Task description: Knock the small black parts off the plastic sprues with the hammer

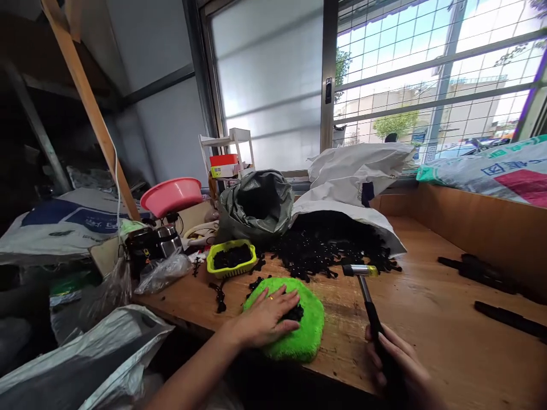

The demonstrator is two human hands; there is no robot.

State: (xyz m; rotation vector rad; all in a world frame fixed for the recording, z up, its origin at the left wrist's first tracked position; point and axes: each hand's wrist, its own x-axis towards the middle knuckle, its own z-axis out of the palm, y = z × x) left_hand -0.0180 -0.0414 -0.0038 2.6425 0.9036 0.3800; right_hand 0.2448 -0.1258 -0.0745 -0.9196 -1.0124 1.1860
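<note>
Left hand [273, 313] is resting flat, fingers loosely spread, on the green pad [311, 322] — partly covering small black pieces [296, 312]. From the pad: right hand [395, 353] is gripping the hammer [368, 297] near four o'clock, its head pointing to two; yellow basket [234, 272] is sitting at eleven — black heap [325, 247] is spreading from a white sack [333, 196] at one.

Green pad [310, 330]: fuzzy, bright, roughly hexagonal with rounded corners, flat at near edge of wooden table [410, 307]. Small black pieces [296, 313] clustered on pad middle, partly covered; exact shape hard to make out. Hammer [372, 313]: silver head, yellow face right end, dark face left, silver neck, black grip; right of pad, slanted, head at far end.
</note>
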